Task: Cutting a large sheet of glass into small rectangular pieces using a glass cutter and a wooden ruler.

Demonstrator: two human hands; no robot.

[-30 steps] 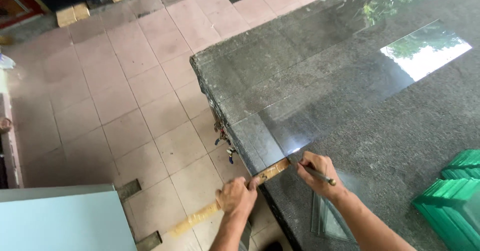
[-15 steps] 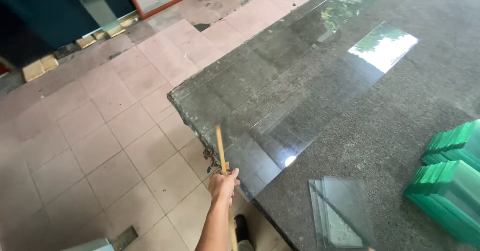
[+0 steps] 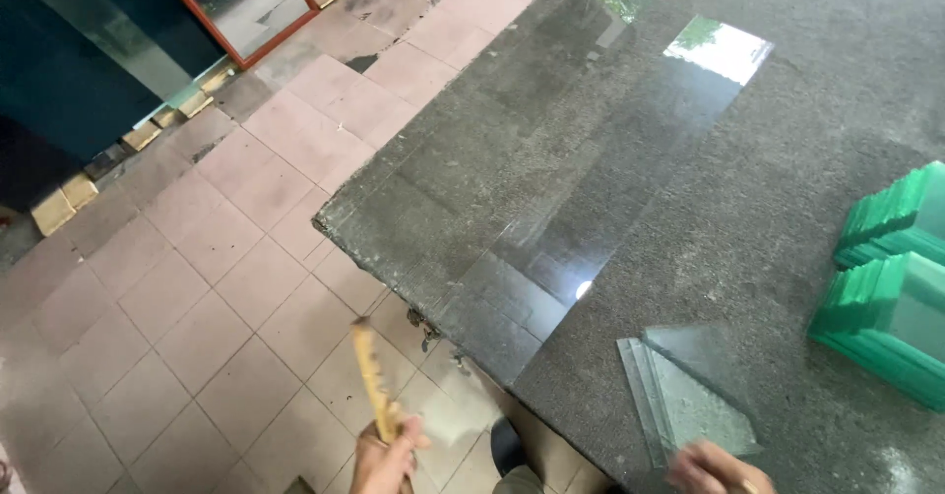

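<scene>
Left hand (image 3: 386, 463) clenched around wooden stick (image 3: 375, 381); right hand (image 3: 711, 469) blurred, grip unclear.

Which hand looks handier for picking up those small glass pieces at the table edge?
Probably the right hand: it sits right beside the small glass pieces on the table. The left hand is off the table, over the floor tiles, gripping a wooden stick.

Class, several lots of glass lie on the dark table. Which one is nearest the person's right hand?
The small clear glass pieces at the table's near edge, just above the right hand. The long clear sheet lies farther off, and the green-edged stacks sit at the far right.
</scene>
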